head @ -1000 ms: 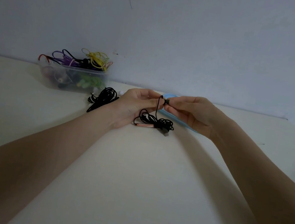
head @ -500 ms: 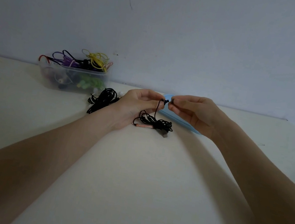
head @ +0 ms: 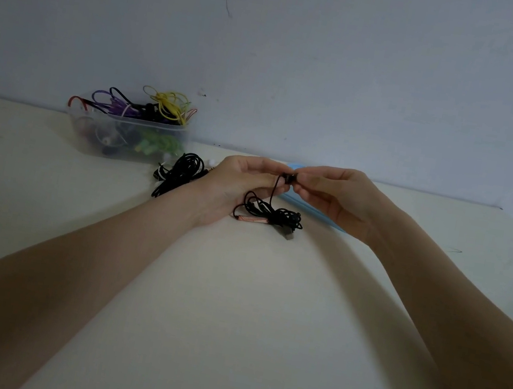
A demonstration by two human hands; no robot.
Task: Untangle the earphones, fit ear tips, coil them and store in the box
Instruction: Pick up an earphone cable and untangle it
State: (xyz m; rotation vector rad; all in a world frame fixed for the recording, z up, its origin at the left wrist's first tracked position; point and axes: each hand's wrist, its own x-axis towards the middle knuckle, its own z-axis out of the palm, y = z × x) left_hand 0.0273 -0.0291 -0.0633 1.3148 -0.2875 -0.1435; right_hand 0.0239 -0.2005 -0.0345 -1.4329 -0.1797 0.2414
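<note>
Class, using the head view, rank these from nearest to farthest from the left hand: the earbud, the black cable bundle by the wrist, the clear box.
1. earbud, pinched at the left hand's fingertips.
2. black cable bundle, just outside that wrist.
3. clear box, far left by the wall.

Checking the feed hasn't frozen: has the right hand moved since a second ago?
No. The right hand keeps pinching the earbud, same spot against the clear box.
</note>
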